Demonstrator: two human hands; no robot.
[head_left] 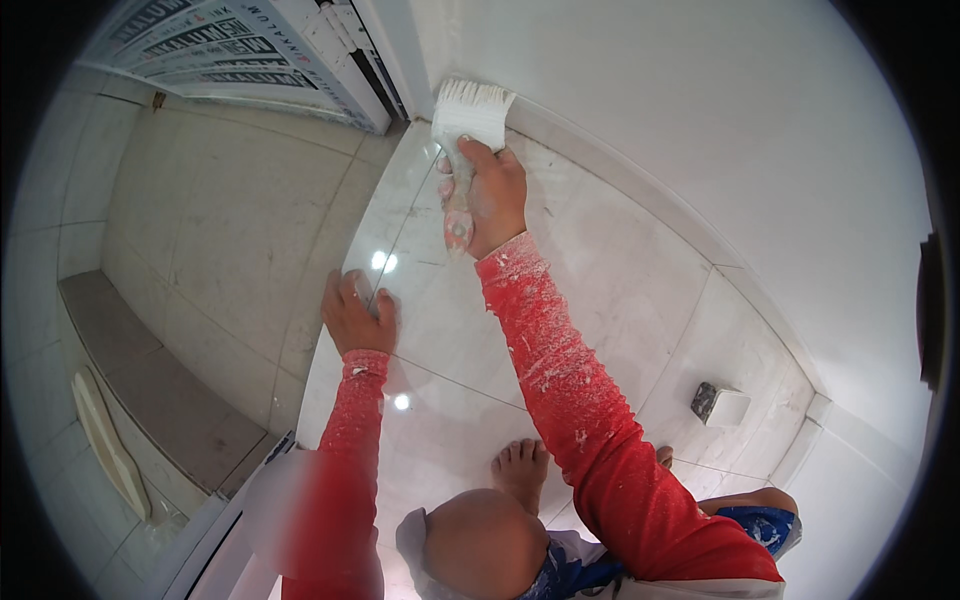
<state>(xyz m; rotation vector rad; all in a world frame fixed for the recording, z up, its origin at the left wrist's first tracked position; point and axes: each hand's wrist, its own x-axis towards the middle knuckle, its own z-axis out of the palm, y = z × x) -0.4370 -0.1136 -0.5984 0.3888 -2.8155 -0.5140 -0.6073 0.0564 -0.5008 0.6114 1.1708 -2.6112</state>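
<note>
Paintbrush [472, 122], broad and white-headed, sits gripped in the right hand [497, 195], the thumb laid near the base of its head. Its bristles [475, 93] point forward, close to the foot of the white wall [700, 130]. The left hand [358, 318], holding nothing, rests palm-down with fingers slightly spread at the edge of the tiled floor [600, 270], left of the paintbrush and farther back.
</note>
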